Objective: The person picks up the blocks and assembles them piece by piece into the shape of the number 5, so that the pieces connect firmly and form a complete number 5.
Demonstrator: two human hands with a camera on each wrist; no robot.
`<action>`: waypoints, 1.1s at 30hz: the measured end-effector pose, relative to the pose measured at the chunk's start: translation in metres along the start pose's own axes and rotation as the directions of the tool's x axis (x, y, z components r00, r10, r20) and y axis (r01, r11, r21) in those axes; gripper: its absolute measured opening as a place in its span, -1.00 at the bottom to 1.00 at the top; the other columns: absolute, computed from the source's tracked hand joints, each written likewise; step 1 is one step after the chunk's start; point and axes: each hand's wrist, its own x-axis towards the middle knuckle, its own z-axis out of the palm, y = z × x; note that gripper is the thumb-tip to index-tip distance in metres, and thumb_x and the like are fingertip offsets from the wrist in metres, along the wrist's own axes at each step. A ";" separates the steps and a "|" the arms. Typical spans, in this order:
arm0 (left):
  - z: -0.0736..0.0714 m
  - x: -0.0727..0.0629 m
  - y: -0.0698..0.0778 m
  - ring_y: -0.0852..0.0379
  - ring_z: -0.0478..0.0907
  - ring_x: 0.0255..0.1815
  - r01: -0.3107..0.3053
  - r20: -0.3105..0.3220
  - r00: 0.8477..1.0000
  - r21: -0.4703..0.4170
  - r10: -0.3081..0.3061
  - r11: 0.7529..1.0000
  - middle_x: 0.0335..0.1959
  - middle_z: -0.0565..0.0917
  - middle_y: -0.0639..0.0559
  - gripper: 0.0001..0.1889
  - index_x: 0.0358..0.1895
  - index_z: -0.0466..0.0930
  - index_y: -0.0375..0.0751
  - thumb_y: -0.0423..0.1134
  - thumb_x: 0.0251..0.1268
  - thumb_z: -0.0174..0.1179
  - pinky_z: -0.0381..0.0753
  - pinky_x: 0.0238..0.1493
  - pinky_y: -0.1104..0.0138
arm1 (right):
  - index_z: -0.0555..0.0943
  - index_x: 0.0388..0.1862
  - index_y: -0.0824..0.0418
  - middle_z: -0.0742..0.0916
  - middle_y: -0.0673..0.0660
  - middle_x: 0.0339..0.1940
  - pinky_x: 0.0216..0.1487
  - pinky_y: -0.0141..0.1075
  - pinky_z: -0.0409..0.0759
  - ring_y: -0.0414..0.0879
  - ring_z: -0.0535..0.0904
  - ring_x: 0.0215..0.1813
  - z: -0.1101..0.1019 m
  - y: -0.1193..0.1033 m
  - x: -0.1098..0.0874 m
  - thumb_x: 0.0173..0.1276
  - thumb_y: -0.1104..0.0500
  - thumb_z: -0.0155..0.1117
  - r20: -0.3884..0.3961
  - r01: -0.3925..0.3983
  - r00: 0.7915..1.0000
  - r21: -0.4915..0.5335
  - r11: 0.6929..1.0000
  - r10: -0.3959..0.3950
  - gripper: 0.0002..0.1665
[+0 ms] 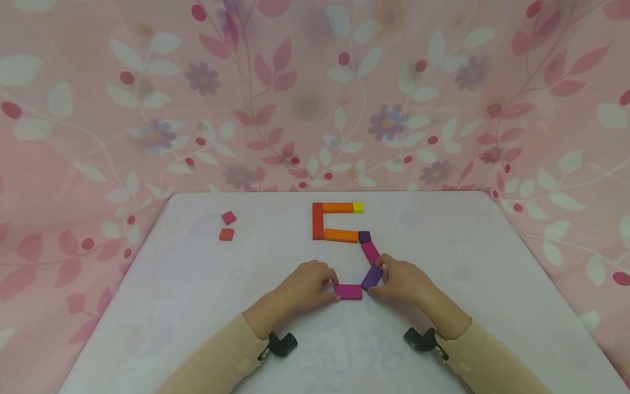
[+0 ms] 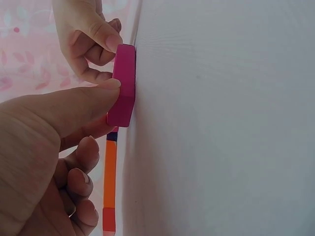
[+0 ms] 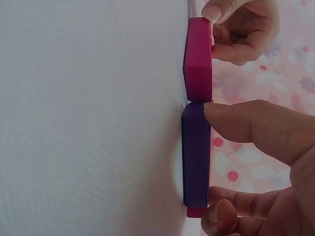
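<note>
On the white table, my left hand (image 1: 307, 284) pinches the left end of a magenta block (image 1: 348, 292) between thumb and finger. My right hand (image 1: 406, 282) holds a slanted purple block (image 1: 372, 278), thumb at its near end and a finger at its far end. The two blocks meet at a corner, as the right wrist view shows. Beyond the purple one, a second magenta block (image 1: 371, 253) leans the other way and runs up to a small dark purple block (image 1: 364, 237). An orange block (image 1: 341, 235) continues the line leftward.
A red block (image 1: 318, 221) stands lengthwise at the left of the line, with another orange block (image 1: 338, 208) and a small yellow block (image 1: 358, 207) at the top. Two small pieces, one pinkish red (image 1: 228, 217) and one orange-red (image 1: 226, 235), lie apart at the left.
</note>
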 end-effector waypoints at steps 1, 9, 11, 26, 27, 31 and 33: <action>0.000 0.000 0.000 0.26 0.41 -0.24 -0.002 -0.001 1.000 0.001 0.002 1.000 -0.39 0.53 0.27 -0.73 -0.07 0.72 0.08 0.05 0.23 0.40 0.47 -0.11 0.33 | 0.51 0.14 0.14 0.59 0.03 -0.42 -0.33 -0.20 0.52 -0.06 0.49 -0.37 0.000 0.000 0.000 0.05 -0.13 0.58 -0.001 -0.001 1.000 0.000 1.000 0.001 -0.26; -0.001 0.000 0.000 0.26 0.41 -0.24 -0.005 -0.008 1.000 -0.001 0.005 1.000 -0.39 0.54 0.27 -0.73 -0.08 0.72 0.07 0.05 0.23 0.40 0.47 -0.11 0.33 | 0.50 0.16 0.15 0.60 0.03 -0.41 -0.31 -0.19 0.55 -0.06 0.50 -0.36 -0.001 -0.001 0.000 0.05 -0.15 0.58 0.007 -0.011 1.000 -0.001 1.000 0.011 -0.23; -0.001 0.000 0.001 0.26 0.41 -0.24 -0.004 -0.009 1.000 -0.001 0.004 1.000 -0.39 0.54 0.26 -0.73 -0.07 0.72 0.07 0.05 0.23 0.40 0.47 -0.11 0.33 | 0.50 0.16 0.16 0.60 0.03 -0.40 -0.30 -0.18 0.57 -0.06 0.50 -0.35 -0.001 -0.001 -0.001 0.05 -0.15 0.59 0.008 -0.008 1.000 -0.002 1.000 0.008 -0.22; 0.000 0.000 0.000 0.26 0.42 -0.24 -0.018 -0.012 1.000 0.026 0.018 1.000 -0.38 0.55 0.27 -0.73 -0.07 0.72 0.07 0.05 0.22 0.40 0.48 -0.08 0.32 | 0.50 0.14 0.19 0.67 0.06 -0.28 -0.23 -0.10 0.63 -0.06 0.54 -0.30 -0.003 -0.001 0.000 0.04 -0.16 0.59 0.010 0.002 1.000 -0.007 1.000 -0.002 -0.21; -0.001 0.000 0.000 0.26 0.42 -0.24 -0.018 -0.012 1.000 0.027 0.019 0.999 -0.38 0.55 0.27 -0.73 -0.07 0.72 0.07 0.05 0.23 0.40 0.48 -0.09 0.32 | 0.50 0.14 0.19 0.67 0.06 -0.27 -0.22 -0.09 0.63 -0.06 0.54 -0.30 -0.003 -0.001 0.000 0.04 -0.16 0.59 0.008 0.005 1.000 -0.009 1.000 -0.005 -0.21; -0.001 0.000 0.000 0.26 0.41 -0.24 -0.019 -0.010 1.000 0.028 0.019 0.999 -0.38 0.54 0.26 -0.73 -0.07 0.72 0.07 0.05 0.23 0.39 0.47 -0.10 0.32 | 0.51 0.12 0.18 0.67 0.05 -0.28 -0.23 -0.10 0.62 -0.06 0.53 -0.30 -0.003 -0.001 -0.001 0.03 -0.16 0.59 0.004 0.004 1.000 -0.011 1.000 -0.004 -0.23; -0.002 0.000 0.000 0.26 0.41 -0.23 -0.011 -0.008 1.000 0.028 0.011 1.000 -0.38 0.54 0.27 -0.73 -0.07 0.72 0.08 0.05 0.24 0.39 0.47 -0.09 0.32 | 0.51 0.10 0.16 0.65 0.04 -0.31 -0.25 -0.13 0.60 -0.06 0.52 -0.31 -0.003 -0.002 -0.001 0.03 -0.15 0.60 0.005 -0.002 1.000 -0.006 1.000 0.002 -0.25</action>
